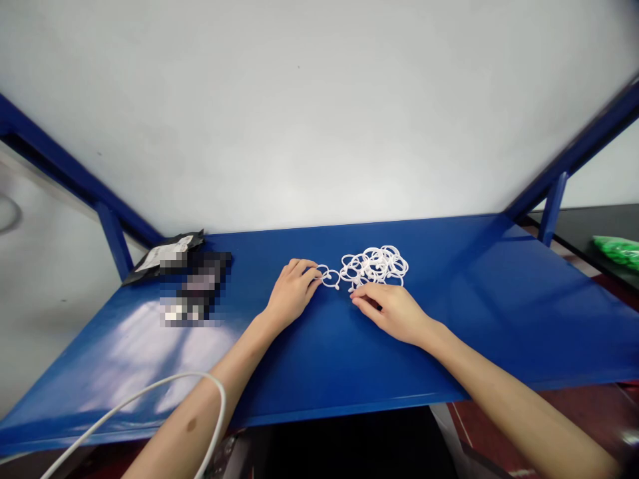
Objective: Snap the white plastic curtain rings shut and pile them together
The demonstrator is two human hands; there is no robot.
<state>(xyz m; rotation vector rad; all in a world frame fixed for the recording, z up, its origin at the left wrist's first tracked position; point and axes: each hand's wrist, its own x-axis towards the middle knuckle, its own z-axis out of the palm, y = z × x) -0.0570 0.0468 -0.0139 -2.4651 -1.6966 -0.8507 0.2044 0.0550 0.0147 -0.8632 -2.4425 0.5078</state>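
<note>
A loose pile of thin white plastic rings [377, 264], each with a small knob-like tab as on a curtain ring, lies on the blue table [319, 372]. Two overlapping white rings [330, 279] extend from the pile's left side. My left hand [293, 289] is closed at the left end, thumb and fingers pinching the edge of a ring. At the front of the pile, my right hand [389, 309] has thumb and forefinger brought together by the tab of a ring [351, 290]; the palm covers part of that ring.
A black package with a white label [167, 253] lies at the table's left, beside a blurred-out dark object [202, 286]. A white cable [150, 384] loops over my left forearm. Blue frame bars [552, 209] rise at both sides. Green bagged material [616, 249] sits far right.
</note>
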